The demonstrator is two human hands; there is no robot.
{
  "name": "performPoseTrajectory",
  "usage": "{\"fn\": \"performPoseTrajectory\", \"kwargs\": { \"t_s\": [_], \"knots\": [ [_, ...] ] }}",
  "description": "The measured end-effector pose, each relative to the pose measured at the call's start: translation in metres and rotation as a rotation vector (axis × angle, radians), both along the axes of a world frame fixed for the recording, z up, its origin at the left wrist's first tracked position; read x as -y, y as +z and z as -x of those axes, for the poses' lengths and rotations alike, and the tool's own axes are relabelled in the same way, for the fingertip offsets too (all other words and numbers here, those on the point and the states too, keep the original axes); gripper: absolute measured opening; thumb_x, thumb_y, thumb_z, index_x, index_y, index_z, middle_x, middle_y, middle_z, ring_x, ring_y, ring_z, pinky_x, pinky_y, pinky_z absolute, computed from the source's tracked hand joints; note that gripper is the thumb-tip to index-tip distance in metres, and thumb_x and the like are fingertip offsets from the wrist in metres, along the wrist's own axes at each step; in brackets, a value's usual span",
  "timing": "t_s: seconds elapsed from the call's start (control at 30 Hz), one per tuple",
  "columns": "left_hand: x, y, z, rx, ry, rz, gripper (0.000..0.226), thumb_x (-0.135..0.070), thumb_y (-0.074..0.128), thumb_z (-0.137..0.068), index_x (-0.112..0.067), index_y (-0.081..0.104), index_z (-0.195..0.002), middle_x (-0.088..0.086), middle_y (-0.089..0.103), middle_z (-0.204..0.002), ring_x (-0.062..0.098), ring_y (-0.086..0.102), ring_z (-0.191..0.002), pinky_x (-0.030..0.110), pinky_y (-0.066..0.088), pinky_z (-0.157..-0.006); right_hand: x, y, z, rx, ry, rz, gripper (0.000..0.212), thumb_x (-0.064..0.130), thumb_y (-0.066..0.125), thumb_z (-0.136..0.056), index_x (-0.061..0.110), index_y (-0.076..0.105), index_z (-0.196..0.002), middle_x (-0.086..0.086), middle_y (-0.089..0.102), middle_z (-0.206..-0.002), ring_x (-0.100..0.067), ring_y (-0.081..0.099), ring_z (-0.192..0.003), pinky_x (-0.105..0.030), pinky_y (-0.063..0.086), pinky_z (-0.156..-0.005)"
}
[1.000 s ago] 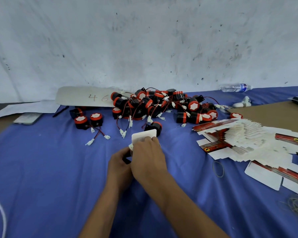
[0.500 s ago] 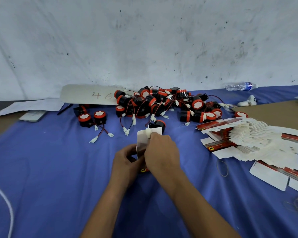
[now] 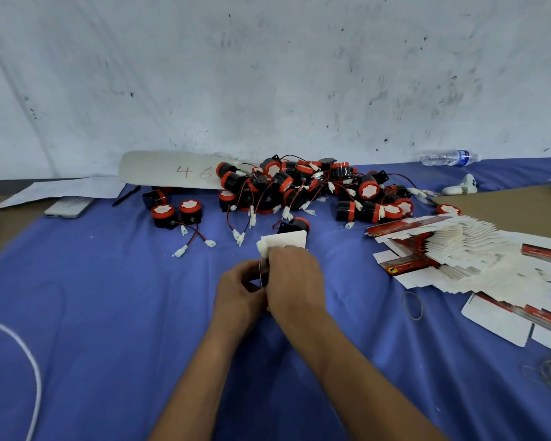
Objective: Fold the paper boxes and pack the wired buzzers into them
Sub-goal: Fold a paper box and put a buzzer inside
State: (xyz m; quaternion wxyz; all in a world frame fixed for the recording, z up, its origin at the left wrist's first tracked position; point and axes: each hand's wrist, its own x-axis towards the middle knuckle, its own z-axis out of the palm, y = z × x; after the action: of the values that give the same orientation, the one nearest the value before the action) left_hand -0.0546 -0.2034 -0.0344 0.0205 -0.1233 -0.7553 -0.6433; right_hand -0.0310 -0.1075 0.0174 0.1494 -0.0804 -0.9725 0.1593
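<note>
Compared with a second ago, the paper box [image 3: 283, 241] sits squarer between the gripping left hand [image 3: 240, 292] and right hand [image 3: 295, 278] above the surface [image 3: 109, 297], so folding looks nearly finished.

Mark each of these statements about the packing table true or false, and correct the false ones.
1. Both hands hold one paper box above the blue cloth. True: left hand and right hand grip it.
2. The flat box blanks lie to the left of the hands. False: they lie to the right.
3. The buzzer pile sits beyond the hands, near the wall. True.
4. The water bottle stands upright. False: it lies on its side.
</note>
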Motion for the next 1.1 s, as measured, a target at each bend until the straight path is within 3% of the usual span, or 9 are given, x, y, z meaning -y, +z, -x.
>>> {"fn": "performPoseTrajectory", "kwargs": {
  "t_s": [0.1,0.17,0.27,0.4,0.5,0.63,0.8,1.0,1.1],
  "knots": [
    [0.001,-0.003,-0.001,0.017,-0.005,-0.033,0.031,0.000,0.075,-0.087,-0.024,0.076,-0.106,-0.007,0.078,-0.092,0.016,0.073,-0.076,0.022,0.058,-0.064,-0.010,0.005,0.001,0.014,-0.001,0.030,0.007,0.011,0.058,-0.085,0.018,0.057,-0.082,0.000,0.052,-0.076,-0.021,0.053,-0.074,-0.031,0.040,-0.057],
    [0.002,-0.002,-0.001,0.023,-0.024,-0.036,0.028,-0.008,0.079,-0.087,-0.025,0.076,-0.109,-0.008,0.078,-0.097,0.016,0.074,-0.081,0.025,0.060,-0.069,-0.017,0.004,0.000,-0.018,-0.020,-0.007,0.012,0.009,0.055,-0.087,0.018,0.050,-0.081,0.000,0.053,-0.079,-0.020,0.048,-0.072,-0.029,0.033,-0.057],
    [0.001,0.001,-0.003,0.024,-0.038,-0.032,0.029,-0.008,0.081,-0.085,-0.024,0.076,-0.108,-0.011,0.078,-0.097,0.011,0.073,-0.080,0.019,0.057,-0.066,-0.022,0.001,0.001,-0.023,-0.045,-0.022,0.010,0.010,0.055,-0.089,0.016,0.062,-0.085,0.000,0.064,-0.091,-0.022,0.057,-0.078,-0.029,0.038,-0.059],
    [0.000,0.004,-0.007,0.025,-0.041,-0.051,0.028,-0.004,0.078,-0.087,-0.025,0.076,-0.104,-0.010,0.078,-0.094,0.017,0.073,-0.080,0.019,0.057,-0.064,-0.018,0.002,0.002,0.031,-0.046,-0.001,0.025,0.010,0.055,-0.090,0.022,0.072,-0.104,-0.004,0.068,-0.101,-0.023,0.063,-0.090,-0.031,0.051,-0.071],
    [0.000,0.005,-0.007,0.018,-0.033,-0.053,0.029,-0.005,0.077,-0.088,-0.031,0.075,-0.101,-0.013,0.078,-0.091,0.014,0.073,-0.077,0.018,0.056,-0.063,-0.013,0.002,0.000,0.057,-0.013,0.075,0.024,0.010,0.057,-0.086,0.021,0.074,-0.099,-0.005,0.070,-0.098,-0.024,0.064,-0.091,-0.035,0.057,-0.079],
    [0.000,0.002,-0.006,0.009,-0.039,-0.061,0.030,-0.007,0.077,-0.088,-0.035,0.075,-0.098,-0.013,0.078,-0.091,0.013,0.074,-0.076,0.020,0.057,-0.063,-0.012,-0.003,-0.006,0.008,0.008,0.072,0.019,0.014,0.061,-0.085,0.025,0.072,-0.095,-0.002,0.065,-0.098,-0.022,0.060,-0.091,-0.028,0.046,-0.075],
    [0.002,-0.003,0.000,-0.014,-0.036,-0.028,0.038,0.006,0.070,-0.084,-0.029,0.075,-0.098,-0.008,0.078,-0.088,0.010,0.073,-0.074,0.019,0.057,-0.061,-0.009,-0.011,-0.002,-0.001,0.024,0.001,0.019,0.021,0.055,-0.095,0.017,0.070,-0.106,-0.003,0.063,-0.112,-0.024,0.052,-0.109,-0.032,0.044,-0.085],
    [0.005,-0.005,0.001,-0.030,-0.060,-0.059,0.039,0.013,0.063,-0.084,-0.022,0.076,-0.093,0.003,0.078,-0.083,0.011,0.070,-0.068,0.023,0.057,-0.058,-0.013,-0.014,-0.001,0.092,0.117,0.006,0.042,0.033,0.037,-0.093,0.022,0.074,-0.110,-0.003,0.052,-0.118,-0.024,0.042,-0.113,-0.036,0.041,-0.098],
    [-0.002,-0.001,-0.001,-0.031,-0.033,-0.036,0.028,-0.006,0.061,-0.079,-0.030,0.074,-0.072,-0.003,0.073,-0.067,0.012,0.065,-0.060,0.027,0.054,-0.057,-0.011,-0.013,0.001,0.106,0.107,0.086,0.068,0.058,0.020,-0.091,0.022,0.077,-0.098,-0.005,0.052,-0.113,-0.025,0.040,-0.112,-0.038,0.032,-0.108]
  ]
}}
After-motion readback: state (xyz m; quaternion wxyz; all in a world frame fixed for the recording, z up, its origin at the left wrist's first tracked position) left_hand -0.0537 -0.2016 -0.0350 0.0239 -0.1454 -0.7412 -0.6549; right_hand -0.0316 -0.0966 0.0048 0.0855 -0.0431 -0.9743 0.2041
